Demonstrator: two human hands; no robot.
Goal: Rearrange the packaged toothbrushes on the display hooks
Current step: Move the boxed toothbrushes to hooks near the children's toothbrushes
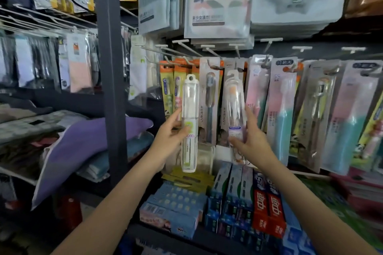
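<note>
Nearest, both forearms reach up from the bottom of the view. The left hand (170, 130) holds a white-capped clear tube (189, 124) upright, its grip pinching the tube at about mid-height, thumb in front on the green label and the forefinger stretched up along the tube's left side. The right hand (251, 138) holds a second clear tube (235, 114) with a purple label, the grip closed round its lower half, thumb on the left edge and fingers behind. Both tubes look free of the hooks, though the blur leaves it uncertain whether the right one's tab is already against a hook.

Below the grips, boxes of toothpaste (267, 213) are stacked on a shelf. Just behind the tubes hang carded toothbrushes (209, 101), with pink and teal packs (284, 114) to the right of the right grip. Above the grips, bare white-tipped hooks (182, 47) stick out of the rack.

The step in hand seems to be carrying two packs to new places. The hanging hole at the top of the left tube sits below the hooks, so the next move calls for raising each tube, lining its hole up with a hook tip and sliding it back, one hand at a time most likely.
</note>
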